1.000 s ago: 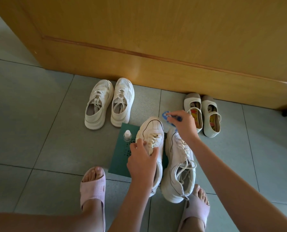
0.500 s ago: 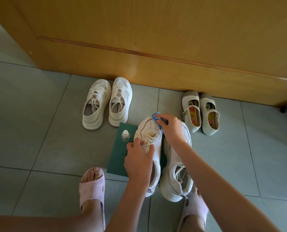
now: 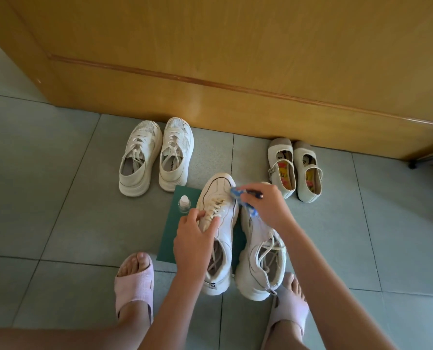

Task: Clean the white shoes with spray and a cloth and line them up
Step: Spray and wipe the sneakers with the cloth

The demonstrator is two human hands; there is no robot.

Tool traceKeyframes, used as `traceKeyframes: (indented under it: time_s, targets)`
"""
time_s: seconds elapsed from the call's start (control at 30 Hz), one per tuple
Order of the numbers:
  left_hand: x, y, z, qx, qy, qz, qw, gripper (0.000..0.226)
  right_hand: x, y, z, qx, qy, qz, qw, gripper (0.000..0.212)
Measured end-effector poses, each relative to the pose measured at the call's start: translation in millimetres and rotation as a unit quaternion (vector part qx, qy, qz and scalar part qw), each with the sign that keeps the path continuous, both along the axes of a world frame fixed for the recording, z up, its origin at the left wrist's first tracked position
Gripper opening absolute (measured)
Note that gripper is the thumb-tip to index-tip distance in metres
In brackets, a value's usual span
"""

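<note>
Two chunky white sneakers stand side by side on a green mat (image 3: 171, 236) in front of me. My left hand (image 3: 195, 242) grips the laced top of the left sneaker (image 3: 224, 198). My right hand (image 3: 265, 205) holds a blue cloth (image 3: 238, 194) against that shoe's right toe side, above the right sneaker (image 3: 260, 251). A small clear spray bottle (image 3: 184, 204) with a white cap stands on the mat left of the shoes.
A white mesh sneaker pair (image 3: 157, 155) and a cream strap-shoe pair (image 3: 294, 170) sit along the wooden door (image 3: 235, 72). My feet in pink slippers (image 3: 134, 281) flank the sneakers on the grey tiled floor.
My right hand brought the blue cloth from beyond the shoes down onto the left sneaker's toe, then slid it along the toe's right side. My left hand stayed on the laces.
</note>
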State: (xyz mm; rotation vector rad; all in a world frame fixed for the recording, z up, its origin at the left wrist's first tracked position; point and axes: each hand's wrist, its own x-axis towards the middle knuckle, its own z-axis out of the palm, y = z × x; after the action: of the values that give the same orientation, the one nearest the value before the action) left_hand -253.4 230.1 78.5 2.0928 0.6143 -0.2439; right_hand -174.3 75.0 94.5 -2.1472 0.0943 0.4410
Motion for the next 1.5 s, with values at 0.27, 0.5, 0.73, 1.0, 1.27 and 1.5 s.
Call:
traceKeyframes:
  time_s: [0.27,0.5,0.73,1.0,1.27,1.5]
  targets:
    - [0,3,-1,-0.007,-0.002,0.003,1.0,0.033,53,40,-11,-0.037,-0.074,0.015,0.996,0.022]
    - [-1,6,-3,-0.026,-0.009,0.01,1.0,0.028,30,42,-17,-0.053,-0.118,0.009,0.992,0.025]
    - [-1,12,-8,-0.034,-0.016,-0.005,0.999,0.03,-3,51,-32,-0.039,-0.13,-0.11,0.985,0.023]
    - [-3,18,-7,-0.051,-0.022,-0.015,0.998,0.033,-32,57,-31,-0.037,-0.125,-0.171,0.977,0.018]
    - [-2,25,-11,-0.065,-0.025,-0.012,0.998,0.032,-65,56,-14,0.026,-0.05,-0.215,0.975,0.014]
    - [-4,22,-10,-0.052,-0.033,-0.03,0.998,0.029,-50,23,13,0.256,0.096,-0.313,0.91,0.008]
